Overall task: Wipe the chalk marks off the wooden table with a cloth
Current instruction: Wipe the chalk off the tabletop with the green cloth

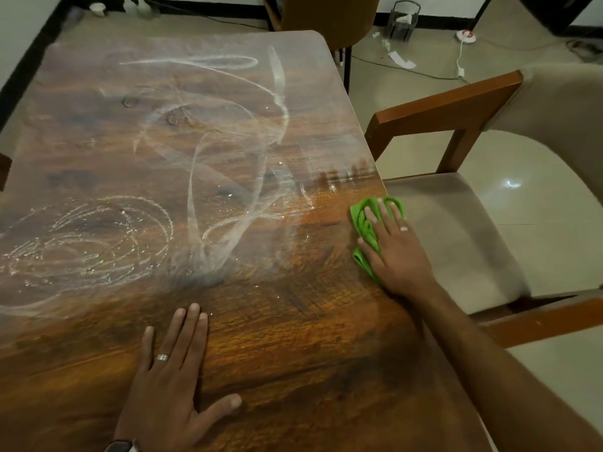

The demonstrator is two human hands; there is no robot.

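Observation:
White chalk marks (225, 158) loop and swirl over the middle and left of the wooden table (293, 337); a denser spiral of chalk (88, 243) lies at the left. My right hand (396, 252) presses flat on a green cloth (365, 230) at the table's right edge, fingers spread over it. The wood near the cloth and along the near side looks free of chalk. My left hand (173, 376) lies flat and empty on the near part of the table, fingers apart.
A wooden armchair (456, 223) with a beige seat stands close against the table's right edge. Another chair (329, 17) is at the far end. A cable, paper scraps and a small bin (403, 22) lie on the tiled floor beyond.

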